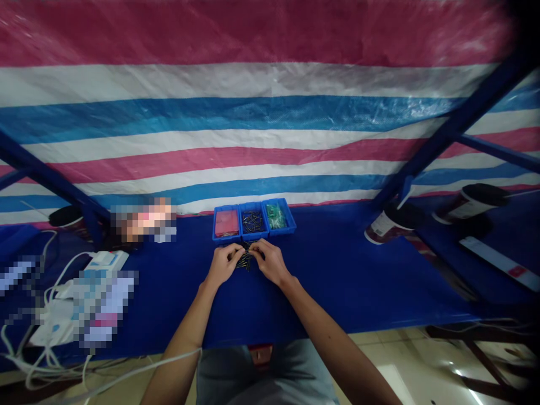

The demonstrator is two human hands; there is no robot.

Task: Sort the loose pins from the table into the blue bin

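Several small dark, thin metal pieces (pixel 244 262) lie in a pile on the blue table, between and just below my hands. My left hand (pixel 225 263) is at the pile's left side, thumb and fingertips pinched together. From the right, my right hand (pixel 269 260) meets it with its fingertips pinched too. Whatever sits between the fingertips is too small to make out. Just beyond the hands stand three joined blue bins: one with pink-red pieces (pixel 226 223), one with dark metal pieces (pixel 253 221), one with green pieces (pixel 276 216).
White power strips and cables (pixel 54 320) cover the table's left side, with one cable crossing near my left forearm. A dark-lidded cup (pixel 383 225) stands at the right. Blue frame bars (pixel 451 135) rise at both sides before a striped sheet (pixel 253 118).
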